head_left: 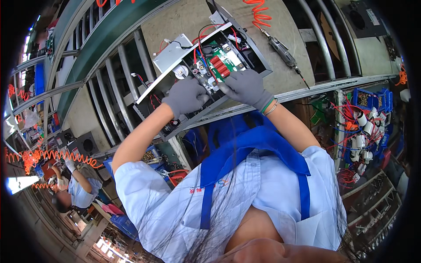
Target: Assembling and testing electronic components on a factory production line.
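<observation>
An open black metal chassis (259, 56) lies across the bench in front of me. Inside it are a green circuit board (215, 62) with red coil-like parts (220, 66), a round silver-white part (180, 72) and red and black wires. My left hand (186, 96), in a grey glove, is closed low over the left half of the chassis, its fingers curled in. Also gloved in grey, my right hand (246, 87) bends its fingers down beside the board's right end, thumb toward the middle. Whatever small thing either hand pinches is hidden.
A pneumatic screwdriver (283, 52) on an orange coiled hose (258, 17) lies right of the chassis. Metal rollers (116, 94) run at the left. A silver plate (173, 52) sits behind the chassis. Wired parts (364, 127) fill the right side. Another person (83, 188) works far left.
</observation>
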Available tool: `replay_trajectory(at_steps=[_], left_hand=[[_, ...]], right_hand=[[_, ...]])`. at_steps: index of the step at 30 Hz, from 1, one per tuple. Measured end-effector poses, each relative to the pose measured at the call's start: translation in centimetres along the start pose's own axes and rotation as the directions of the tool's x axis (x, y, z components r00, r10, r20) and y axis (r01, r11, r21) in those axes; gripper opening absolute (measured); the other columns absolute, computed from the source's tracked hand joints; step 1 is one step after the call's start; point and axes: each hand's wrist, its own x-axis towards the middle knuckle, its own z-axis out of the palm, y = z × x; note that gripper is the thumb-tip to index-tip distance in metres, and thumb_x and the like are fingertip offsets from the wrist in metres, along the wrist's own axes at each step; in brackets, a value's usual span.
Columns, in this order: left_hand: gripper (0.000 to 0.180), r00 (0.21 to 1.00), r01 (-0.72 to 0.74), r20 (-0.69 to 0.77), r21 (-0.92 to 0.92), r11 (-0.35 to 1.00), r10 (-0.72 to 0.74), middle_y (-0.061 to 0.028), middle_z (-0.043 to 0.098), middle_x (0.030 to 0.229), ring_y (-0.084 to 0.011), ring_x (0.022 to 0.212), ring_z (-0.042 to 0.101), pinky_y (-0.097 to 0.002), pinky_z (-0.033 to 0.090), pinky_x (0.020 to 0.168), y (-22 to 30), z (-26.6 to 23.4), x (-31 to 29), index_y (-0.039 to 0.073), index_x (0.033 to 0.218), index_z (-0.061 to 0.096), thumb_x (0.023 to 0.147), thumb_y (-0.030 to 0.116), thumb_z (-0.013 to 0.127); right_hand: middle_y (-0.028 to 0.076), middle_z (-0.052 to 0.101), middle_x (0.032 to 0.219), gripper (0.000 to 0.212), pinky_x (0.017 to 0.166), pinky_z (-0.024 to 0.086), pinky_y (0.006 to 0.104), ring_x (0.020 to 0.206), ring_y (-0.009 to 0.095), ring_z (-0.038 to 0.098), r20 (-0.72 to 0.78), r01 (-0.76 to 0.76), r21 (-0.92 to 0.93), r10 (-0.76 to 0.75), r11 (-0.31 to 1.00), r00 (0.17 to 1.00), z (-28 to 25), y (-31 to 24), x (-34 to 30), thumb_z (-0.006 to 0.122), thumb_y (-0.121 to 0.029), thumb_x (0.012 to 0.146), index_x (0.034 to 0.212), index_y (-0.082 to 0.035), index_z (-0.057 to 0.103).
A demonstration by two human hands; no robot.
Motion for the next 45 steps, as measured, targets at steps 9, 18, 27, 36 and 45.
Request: replay_trajectory(at_steps=[9,18,27,36,45], left_hand=[[0.011,0.906,0.132,-0.418,0.137,0.982,-0.064,-0.0072,0.057,0.085,-0.0282,0.083,0.056,-0.0431,0.047,0.068,0.8,3.7,-0.9,0.009,0.078,0.063,0.075,0.019,0.066],[0.017,0.866,0.052,-0.5,0.116,0.992,0.013,-0.01,0.056,0.094,-0.0315,0.092,0.052,-0.045,0.041,0.079,0.8,3.9,-1.0,0.007,0.092,0.06,0.077,0.016,0.061],[0.023,0.921,0.147,-0.389,0.383,0.912,0.015,-0.0099,0.058,0.1,-0.0261,0.095,0.052,-0.041,0.04,0.081,0.5,4.7,0.1,0.006,0.092,0.06,0.074,0.019,0.064],[0.023,0.97,-0.052,-0.22,0.223,0.973,0.102,-0.0121,0.061,0.109,-0.0292,0.097,0.056,-0.0419,0.043,0.081,-1.1,2.0,-0.5,0.004,0.096,0.059,0.078,0.018,0.063],[0.012,0.887,0.225,-0.373,-0.163,0.961,-0.271,-0.0063,0.063,0.084,-0.0299,0.092,0.056,-0.0439,0.041,0.081,0.6,4.4,-0.1,0.007,0.086,0.065,0.077,0.013,0.062]], right_hand=[[0.003,0.051,0.058,0.035,0.046,0.043,0.0358,0.047,0.022,0.054,-0.002,-0.01,0.055,0.01,0.998,1.0,0.1,0.0,0.1,0.063,-0.038,0.084,0.061,-0.014,0.053],[0.002,0.053,0.062,0.029,0.048,0.045,0.036,0.054,0.02,0.057,-0.016,0.028,0.054,-0.028,0.998,0.999,-0.2,0.3,-0.1,0.063,-0.037,0.084,0.066,-0.015,0.057],[0.001,0.051,0.058,0.026,0.044,0.043,0.0343,0.05,0.019,0.056,-0.022,0.053,0.071,-0.052,0.996,0.998,-0.2,0.3,0.5,0.066,-0.033,0.082,0.064,-0.016,0.057],[0.002,0.051,0.059,0.026,0.045,0.044,0.035,0.051,0.019,0.056,0.004,0.061,0.06,-0.062,0.996,0.998,0.2,0.3,0.7,0.065,-0.03,0.082,0.064,-0.015,0.055],[0.0,0.044,0.059,0.032,0.045,0.038,0.0316,0.051,0.015,0.05,-0.018,0.053,0.056,-0.052,0.997,0.998,0.3,0.6,0.5,0.069,-0.029,0.079,0.06,-0.016,0.047]])
